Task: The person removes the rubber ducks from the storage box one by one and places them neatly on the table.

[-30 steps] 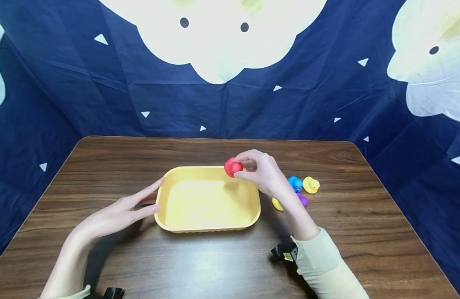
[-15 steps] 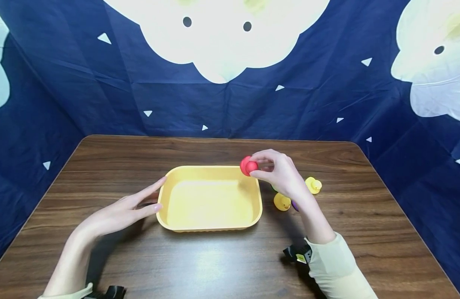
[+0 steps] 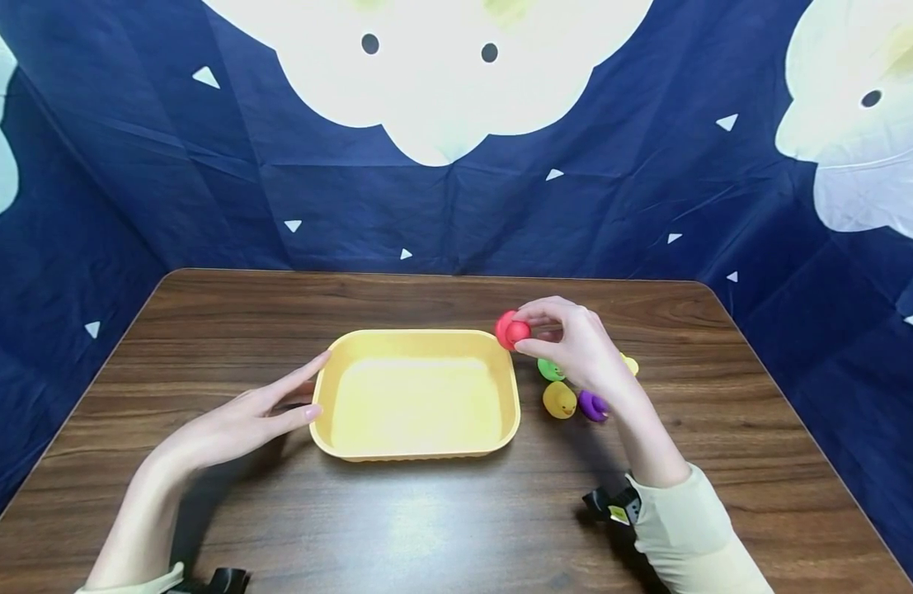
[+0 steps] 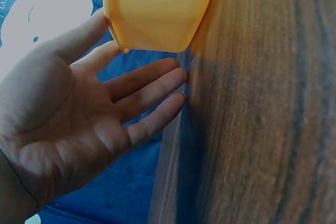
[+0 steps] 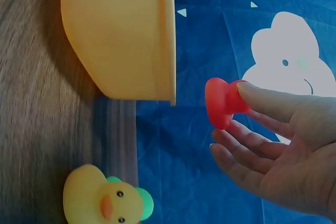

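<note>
My right hand (image 3: 578, 338) pinches a small red rubber duck (image 3: 511, 331) between thumb and fingers. It hangs above the back right corner of a yellow plastic bin (image 3: 419, 454). From the right wrist view, the red duck (image 5: 218, 103) is higher than the bin's rim (image 5: 170, 40), and the lower fingers extend loosely beneath it. At the bin's left end rests my left hand (image 3: 233, 421), thumb and forefinger touching the rim and wall. The left wrist view has the other fingers (image 4: 152, 90) stretched out below the bin (image 4: 157, 14), curled around nothing.
Right of the bin, a green duck (image 3: 552, 370), a yellow duck (image 3: 559, 401) and a purple duck (image 3: 593, 406) stand on the brown wooden table (image 3: 397, 528). Another yellow duck (image 3: 631, 364) is mostly hidden behind the right hand. Dark blue cloth (image 3: 337, 198) hangs behind the table.
My right hand has moved rightward with the red duck, from over the bin's back right part to its corner. It now covers the blue duck seen earlier. My left hand stays at the bin.
</note>
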Action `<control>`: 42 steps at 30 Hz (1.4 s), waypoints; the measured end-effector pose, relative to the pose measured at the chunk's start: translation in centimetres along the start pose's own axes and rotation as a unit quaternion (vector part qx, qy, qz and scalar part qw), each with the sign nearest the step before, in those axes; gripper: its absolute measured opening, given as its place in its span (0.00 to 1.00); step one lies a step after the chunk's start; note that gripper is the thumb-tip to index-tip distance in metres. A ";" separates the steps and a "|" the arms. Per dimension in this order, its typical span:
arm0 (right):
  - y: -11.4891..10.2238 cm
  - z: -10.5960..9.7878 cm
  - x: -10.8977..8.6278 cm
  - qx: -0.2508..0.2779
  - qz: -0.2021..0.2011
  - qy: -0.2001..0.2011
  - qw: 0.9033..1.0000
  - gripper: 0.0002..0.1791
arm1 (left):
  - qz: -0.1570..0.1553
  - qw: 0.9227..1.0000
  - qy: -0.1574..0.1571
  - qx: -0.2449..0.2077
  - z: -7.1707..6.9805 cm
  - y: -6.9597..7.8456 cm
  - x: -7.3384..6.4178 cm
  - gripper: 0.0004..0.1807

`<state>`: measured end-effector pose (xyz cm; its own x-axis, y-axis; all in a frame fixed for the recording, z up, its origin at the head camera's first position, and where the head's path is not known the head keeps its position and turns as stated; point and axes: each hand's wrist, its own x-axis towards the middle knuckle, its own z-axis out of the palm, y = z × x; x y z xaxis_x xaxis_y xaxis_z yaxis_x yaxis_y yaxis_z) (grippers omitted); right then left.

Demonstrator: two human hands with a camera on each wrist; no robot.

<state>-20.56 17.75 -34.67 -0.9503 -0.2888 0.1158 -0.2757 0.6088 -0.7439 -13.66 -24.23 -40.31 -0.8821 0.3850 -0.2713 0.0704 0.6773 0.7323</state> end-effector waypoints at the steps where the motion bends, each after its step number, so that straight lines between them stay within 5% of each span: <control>1: 0.1 -0.1 0.0 -0.002 -0.002 -0.001 1.000 0.16 | 0.001 1.000 0.000 0.001 0.0 0.0 0.0 0.38; 20: 2.2 -2.5 -1.4 -0.064 -0.014 -0.005 0.998 0.14 | 0.030 1.000 0.000 0.004 -0.2 0.1 -0.2 0.38; 42: 4.7 -5.4 -3.8 -0.123 -0.023 -0.012 0.992 0.13 | -0.001 1.000 0.004 -0.007 -0.1 -0.1 -0.1 0.38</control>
<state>-19.08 25.71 -35.06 -0.9332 -0.3362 0.1271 -0.3480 0.7564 -0.5539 -13.62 -24.39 -40.26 -0.8859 0.3787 -0.2679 0.0622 0.6692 0.7404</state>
